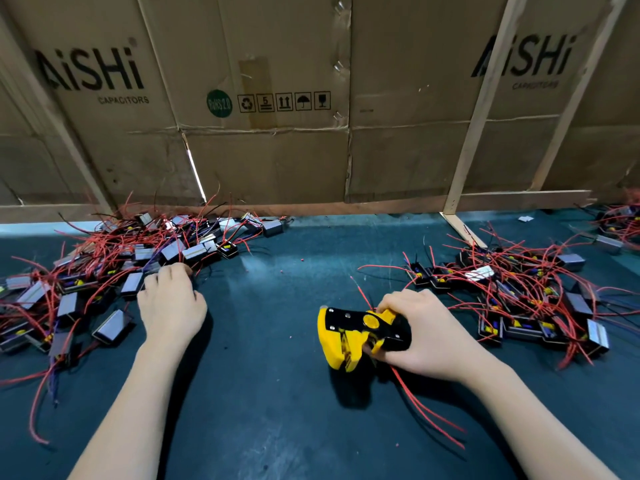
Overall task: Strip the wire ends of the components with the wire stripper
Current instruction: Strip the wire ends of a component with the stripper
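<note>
The wire stripper point(360, 332), yellow and black, is held in the right hand point(420, 332), whose fingers are curled round its handles; its yellow head points left and down toward the dark green mat point(277, 393). Red wires point(426, 407) are seen trailing out from under the right hand toward the near edge, and one red wire end rises just behind the tool. Whether a component is also held in that hand cannot be told.

The left hand point(171, 301) is laid palm down at the near edge of the left pile of components point(104, 268). Its fingers are bent into the tangle of red wires and small grey and black blocks; whether anything is gripped there cannot be told, as the fingertips are hidden.

A second pile of components point(519, 296) is spread on the mat to the right of the right hand, well apart from the left pile. Flattened cardboard boxes point(277, 98), printed "AiSHi CAPACITORS", are stood behind the mat, with pale wooden slats point(485, 109) leaned against them.
</note>
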Demonstrator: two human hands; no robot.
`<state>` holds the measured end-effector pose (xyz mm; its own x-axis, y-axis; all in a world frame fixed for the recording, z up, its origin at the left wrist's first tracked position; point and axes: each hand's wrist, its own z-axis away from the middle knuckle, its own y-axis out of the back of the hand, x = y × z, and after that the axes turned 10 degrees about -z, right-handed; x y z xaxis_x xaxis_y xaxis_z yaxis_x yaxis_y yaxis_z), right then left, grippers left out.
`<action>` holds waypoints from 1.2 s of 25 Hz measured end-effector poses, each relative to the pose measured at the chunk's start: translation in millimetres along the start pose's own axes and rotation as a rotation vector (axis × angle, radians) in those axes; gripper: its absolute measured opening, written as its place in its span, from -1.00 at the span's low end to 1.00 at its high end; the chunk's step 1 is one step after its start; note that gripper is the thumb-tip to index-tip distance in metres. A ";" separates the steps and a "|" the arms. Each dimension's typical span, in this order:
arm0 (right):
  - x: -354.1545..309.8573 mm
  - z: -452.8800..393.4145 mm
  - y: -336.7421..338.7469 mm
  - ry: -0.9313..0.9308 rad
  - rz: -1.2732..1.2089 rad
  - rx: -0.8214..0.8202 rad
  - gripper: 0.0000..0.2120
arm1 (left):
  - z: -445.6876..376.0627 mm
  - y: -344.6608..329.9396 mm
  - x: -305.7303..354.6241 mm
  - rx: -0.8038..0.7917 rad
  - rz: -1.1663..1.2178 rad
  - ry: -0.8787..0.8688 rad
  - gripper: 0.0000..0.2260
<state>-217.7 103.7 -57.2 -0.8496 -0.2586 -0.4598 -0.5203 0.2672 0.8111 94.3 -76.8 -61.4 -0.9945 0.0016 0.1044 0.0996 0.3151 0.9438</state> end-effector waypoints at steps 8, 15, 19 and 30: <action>34.2 1.6 22.8 -0.400 0.513 0.308 -0.53 | 1.5 -2.5 -7.2 0.080 0.051 0.020 -0.68; 44.9 7.3 35.5 -0.597 0.395 0.661 -0.52 | 0.2 -3.6 -2.4 0.100 0.353 -0.001 -0.80; 27.4 1.6 37.4 -0.360 -0.057 0.881 -0.68 | 26.6 15.1 41.4 -0.125 0.979 -0.371 -0.73; 27.2 -1.2 23.0 -0.270 0.157 0.747 -0.62 | 49.6 26.0 62.0 -0.439 0.829 -0.720 -0.75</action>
<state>-252.6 101.7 -50.6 -0.8595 0.0415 -0.5095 -0.2323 0.8562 0.4615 33.7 -21.5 -46.0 -0.3959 0.6306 0.6675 0.5853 -0.3869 0.7126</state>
